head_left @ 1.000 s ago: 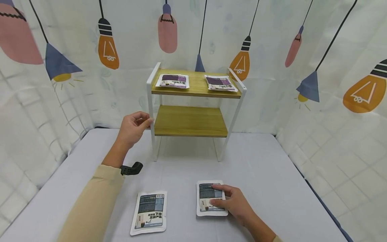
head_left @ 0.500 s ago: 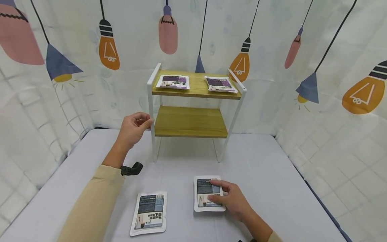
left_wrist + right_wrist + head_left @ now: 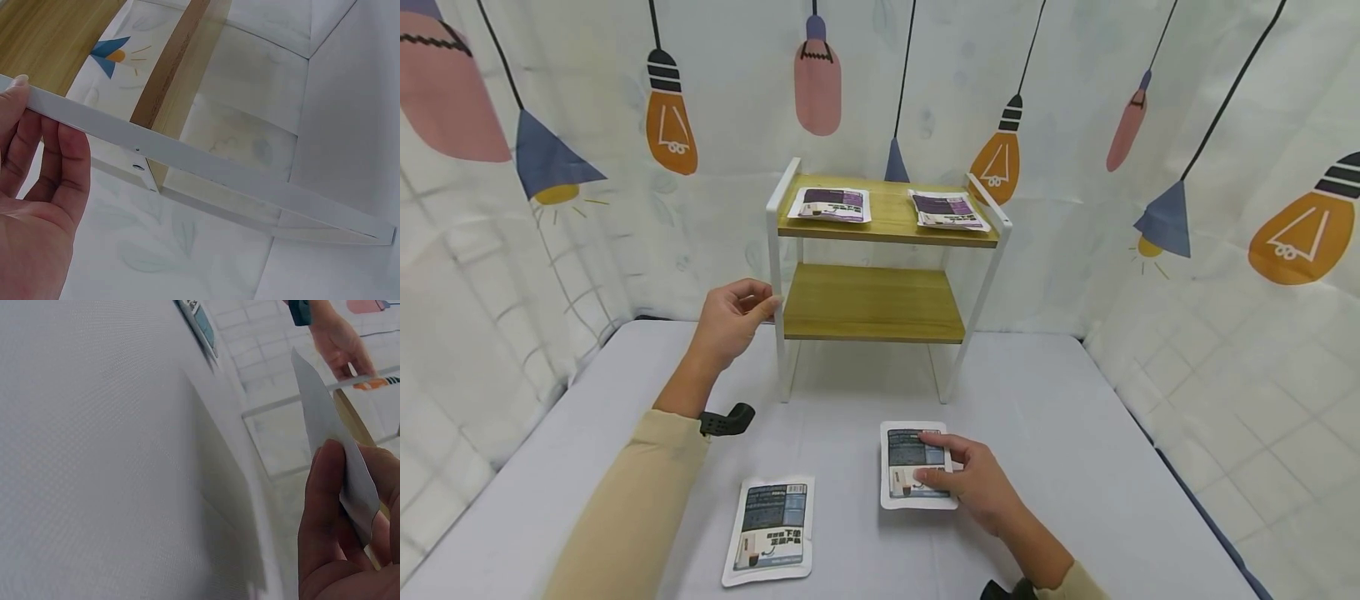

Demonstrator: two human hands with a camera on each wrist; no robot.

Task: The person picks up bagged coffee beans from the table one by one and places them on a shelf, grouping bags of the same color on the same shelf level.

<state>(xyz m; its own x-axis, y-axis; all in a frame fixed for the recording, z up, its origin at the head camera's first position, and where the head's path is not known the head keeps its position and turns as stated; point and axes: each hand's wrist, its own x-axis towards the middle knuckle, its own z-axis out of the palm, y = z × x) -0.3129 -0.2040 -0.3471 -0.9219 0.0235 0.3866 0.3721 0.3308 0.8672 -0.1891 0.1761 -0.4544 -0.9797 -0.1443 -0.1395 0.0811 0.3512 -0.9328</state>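
Observation:
My right hand (image 3: 983, 490) pinches a flat white pouch with a blue-grey printed label (image 3: 913, 446) by its right edge. In the right wrist view this pouch (image 3: 324, 415) is raised off the tabletop, thumb on one face and fingers on the other. A similar pouch (image 3: 771, 527) lies flat on the table to the left. My left hand (image 3: 730, 321) grips the white left upright of a two-tier shelf rack (image 3: 874, 304). Seen from the left wrist, thumb and fingertips hold either side of that white upright (image 3: 212, 164).
Two purple-labelled pouches, one left (image 3: 830, 204) and one right (image 3: 950, 210), lie on the rack's upper wooden board. Its lower board (image 3: 872, 302) is bare. The rack stands at the back of the white-covered table (image 3: 1037, 400), before a lamp-patterned curtain (image 3: 730, 100).
My right hand has lifted the pouch from the table and moved it slightly forward, toward the rack. The left hand keeps its grip on the upright.

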